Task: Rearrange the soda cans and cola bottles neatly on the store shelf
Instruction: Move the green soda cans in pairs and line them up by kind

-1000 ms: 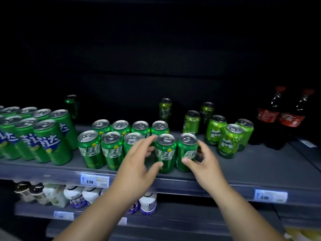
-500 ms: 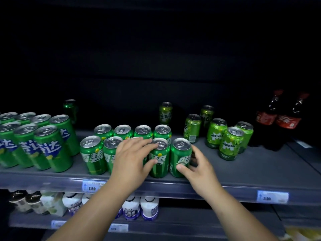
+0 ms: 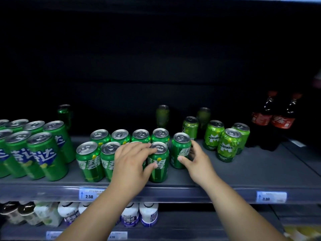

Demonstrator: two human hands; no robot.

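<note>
Shelf (image 3: 251,173) carried a two-row block of green cans (image 3: 90,162), mid-front. Left hand (image 3: 132,162) pinched the front-row can (image 3: 159,171), fingers on lid, thumb on side. Right hand (image 3: 199,164) gripped the end can (image 3: 179,150), which stood upright just right of it with a small gap; probably needed sliding left.

Fingers (image 3: 147,148) and thumb of the left hand (image 3: 132,164) bracket a front-row can (image 3: 159,171); the right hand (image 3: 197,162) wraps the neighbouring can (image 3: 180,150) rightward. Mirinda cans (image 3: 225,148) stand further right, cola bottles (image 3: 271,119) beyond.
</note>
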